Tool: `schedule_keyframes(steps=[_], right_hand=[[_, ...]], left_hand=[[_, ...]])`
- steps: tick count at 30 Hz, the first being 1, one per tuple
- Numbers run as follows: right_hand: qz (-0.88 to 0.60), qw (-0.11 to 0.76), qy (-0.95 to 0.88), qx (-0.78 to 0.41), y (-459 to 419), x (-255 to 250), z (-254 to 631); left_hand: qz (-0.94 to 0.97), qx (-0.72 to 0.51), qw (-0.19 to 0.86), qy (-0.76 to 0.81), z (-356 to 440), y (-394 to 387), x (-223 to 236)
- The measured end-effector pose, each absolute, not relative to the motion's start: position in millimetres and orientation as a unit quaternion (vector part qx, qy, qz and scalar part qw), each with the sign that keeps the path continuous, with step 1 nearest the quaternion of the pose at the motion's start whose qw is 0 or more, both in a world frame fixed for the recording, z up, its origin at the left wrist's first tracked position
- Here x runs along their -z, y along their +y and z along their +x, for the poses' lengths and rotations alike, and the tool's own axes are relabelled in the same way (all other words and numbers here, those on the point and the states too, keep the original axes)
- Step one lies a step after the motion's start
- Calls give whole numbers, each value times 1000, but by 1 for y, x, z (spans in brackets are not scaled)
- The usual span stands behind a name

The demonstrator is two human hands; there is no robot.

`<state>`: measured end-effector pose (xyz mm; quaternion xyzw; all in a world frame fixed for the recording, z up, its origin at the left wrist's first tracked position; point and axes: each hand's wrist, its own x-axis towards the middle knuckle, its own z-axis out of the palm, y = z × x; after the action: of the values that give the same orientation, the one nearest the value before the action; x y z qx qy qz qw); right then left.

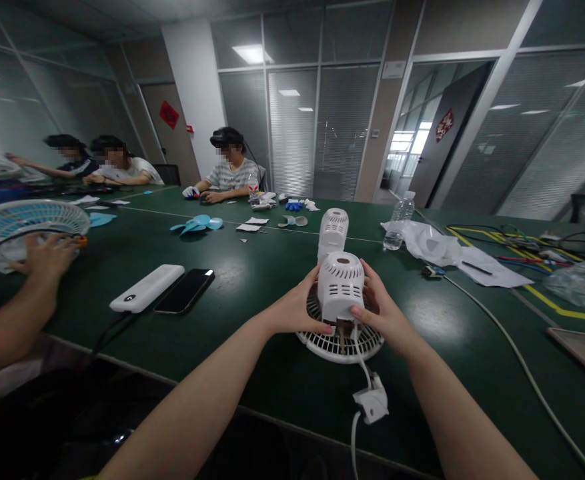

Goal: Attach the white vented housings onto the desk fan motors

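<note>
White cord (361, 357) runs over the table edge on the near side of the fan housing (343, 283), passing through a small white part (372, 401) on its way up to the housing's near end. The left hand (299, 307) curls round the housing's left side and the right hand (385, 315) round its right, both part-closed on it, thumbs at the near edge. A round white grille (322, 347) lies under the housing on the dark green table (267, 283). Well right of the housing is a pink-edged phone (582, 350), with a pale cable (502, 343) snaking between them. Left of the housing lie a black phone (185, 291) and a white power bank (147, 287); farther left, another person's hand (47, 257) is at a larger fan guard (75, 213). Directly behind the housing stands a second white housing (333, 230), partly hidden by it. Beyond and to its right, a clear bottle (399, 220) stands beside crumpled white plastic (429, 241), then tangled cables (527, 243). Beyond and to its left are blue fan blades (197, 225) and paper slips (251, 227); farthest, a person in a striped shirt (232, 175) sits across the table.
</note>
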<state>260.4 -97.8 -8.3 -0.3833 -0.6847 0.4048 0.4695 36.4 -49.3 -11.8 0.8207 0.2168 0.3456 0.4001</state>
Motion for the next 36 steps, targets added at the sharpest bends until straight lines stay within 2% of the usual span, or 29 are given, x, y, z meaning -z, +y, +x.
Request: schedule_keyframes(steps=[5, 13, 21, 30, 36], right_hand=[[-393, 453, -712, -365, -100, 4, 261], [-419, 335, -772, -339, -110, -7, 269], [-431, 347, -760, -342, -109, -8, 267], [-453, 318, -760, -342, -114, -11, 273], [-498, 324, -756, -275, -109, -1, 263]], left_hand=[[825, -334, 393, 232, 34, -47, 17], [829, -319, 388, 247, 31, -44, 20], [836, -302, 394, 236, 31, -43, 19], [817, -315, 424, 231, 33, -44, 19], [817, -309, 421, 246, 33, -46, 17]])
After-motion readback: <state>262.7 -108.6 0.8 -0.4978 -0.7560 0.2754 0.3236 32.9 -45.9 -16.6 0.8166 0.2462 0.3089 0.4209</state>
